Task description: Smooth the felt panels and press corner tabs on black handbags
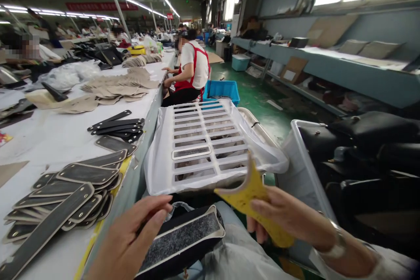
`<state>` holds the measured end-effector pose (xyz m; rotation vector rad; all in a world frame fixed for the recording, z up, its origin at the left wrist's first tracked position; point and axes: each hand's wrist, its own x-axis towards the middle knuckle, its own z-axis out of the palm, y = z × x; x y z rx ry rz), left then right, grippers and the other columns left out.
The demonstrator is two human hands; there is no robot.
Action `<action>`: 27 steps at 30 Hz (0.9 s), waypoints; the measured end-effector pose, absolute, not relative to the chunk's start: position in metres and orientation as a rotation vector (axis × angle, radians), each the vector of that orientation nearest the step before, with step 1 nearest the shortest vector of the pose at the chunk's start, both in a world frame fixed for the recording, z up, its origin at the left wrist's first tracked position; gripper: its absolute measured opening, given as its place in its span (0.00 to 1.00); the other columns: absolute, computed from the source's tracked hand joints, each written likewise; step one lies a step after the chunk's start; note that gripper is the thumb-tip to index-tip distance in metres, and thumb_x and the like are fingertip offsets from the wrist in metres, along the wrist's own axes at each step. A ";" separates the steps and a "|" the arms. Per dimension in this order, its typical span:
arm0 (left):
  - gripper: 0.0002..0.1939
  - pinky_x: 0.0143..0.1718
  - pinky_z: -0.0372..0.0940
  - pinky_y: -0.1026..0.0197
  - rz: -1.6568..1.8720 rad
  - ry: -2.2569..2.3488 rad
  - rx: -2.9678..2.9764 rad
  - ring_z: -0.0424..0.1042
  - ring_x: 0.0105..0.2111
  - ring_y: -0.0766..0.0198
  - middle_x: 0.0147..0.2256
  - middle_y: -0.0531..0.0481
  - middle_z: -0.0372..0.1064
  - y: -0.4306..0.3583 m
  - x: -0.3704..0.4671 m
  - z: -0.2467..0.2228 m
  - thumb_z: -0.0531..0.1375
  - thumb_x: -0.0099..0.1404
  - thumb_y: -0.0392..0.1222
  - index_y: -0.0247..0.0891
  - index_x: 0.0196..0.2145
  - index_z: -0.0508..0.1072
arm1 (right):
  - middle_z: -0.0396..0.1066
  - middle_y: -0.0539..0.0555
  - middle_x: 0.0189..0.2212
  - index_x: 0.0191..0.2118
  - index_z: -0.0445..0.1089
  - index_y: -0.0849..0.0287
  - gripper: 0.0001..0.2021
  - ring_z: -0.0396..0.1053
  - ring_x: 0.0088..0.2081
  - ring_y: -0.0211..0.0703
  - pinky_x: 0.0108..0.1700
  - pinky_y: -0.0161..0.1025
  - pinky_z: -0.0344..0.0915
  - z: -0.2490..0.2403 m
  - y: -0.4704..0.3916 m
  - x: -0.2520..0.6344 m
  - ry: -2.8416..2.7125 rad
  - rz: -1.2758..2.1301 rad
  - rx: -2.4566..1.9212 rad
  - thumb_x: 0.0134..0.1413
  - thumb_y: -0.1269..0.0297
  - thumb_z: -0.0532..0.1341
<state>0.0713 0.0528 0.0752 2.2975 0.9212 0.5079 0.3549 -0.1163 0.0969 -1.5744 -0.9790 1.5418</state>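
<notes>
My right hand [274,212] is closed around a flat yellow tool [251,190] with a concave, two-pointed end, raised in front of the slatted rack. My left hand [131,236] holds nothing, its fingers apart, beside a black item [180,240] lying on my lap. That item carries a grey speckled strip with a pale border. On the white slatted rack [210,140] lies a small pale-edged strip [191,152]. Dark strips with pale edges [87,174] are piled on the table at the left, and thinner black straps [118,126] sit behind them.
The white table [42,140] runs along the left, with beige pieces [121,85] on it. A person in a red apron [197,65] sits beyond the rack, near a blue crate [226,92]. At the right, a white bin [305,157] holds black bags [374,140].
</notes>
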 end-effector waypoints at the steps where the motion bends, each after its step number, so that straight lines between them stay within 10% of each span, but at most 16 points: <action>1: 0.18 0.46 0.67 0.61 0.311 0.846 2.236 0.72 0.42 0.61 0.43 0.52 0.74 0.064 0.086 0.068 0.52 0.66 0.52 0.45 0.48 0.72 | 0.71 0.57 0.29 0.35 0.66 0.61 0.21 0.69 0.25 0.38 0.29 0.36 0.66 0.082 -0.110 0.355 -0.968 1.607 -1.553 0.50 0.45 0.57; 12: 0.27 0.57 0.55 0.56 -0.703 0.213 1.581 0.64 0.54 0.56 0.55 0.53 0.65 0.107 0.186 -0.025 0.56 0.62 0.52 0.44 0.58 0.63 | 0.72 0.59 0.27 0.36 0.67 0.62 0.17 0.70 0.22 0.47 0.21 0.39 0.63 0.005 -0.086 0.350 -1.365 1.502 -2.162 0.56 0.51 0.54; 16: 0.30 0.59 0.52 0.54 -0.721 0.139 1.474 0.60 0.57 0.53 0.57 0.54 0.62 0.109 0.190 -0.037 0.58 0.61 0.48 0.45 0.60 0.58 | 0.74 0.63 0.30 0.40 0.68 0.63 0.19 0.73 0.32 0.57 0.29 0.43 0.63 0.004 -0.069 0.337 -1.767 0.992 -2.469 0.58 0.50 0.53; 27: 0.34 0.58 0.51 0.49 -0.575 -0.053 0.875 0.62 0.55 0.51 0.54 0.49 0.66 0.096 0.198 -0.083 0.62 0.58 0.40 0.43 0.61 0.57 | 0.74 0.55 0.29 0.35 0.68 0.59 0.20 0.72 0.30 0.44 0.28 0.36 0.56 -0.019 -0.058 0.330 -1.721 0.867 -2.542 0.66 0.56 0.43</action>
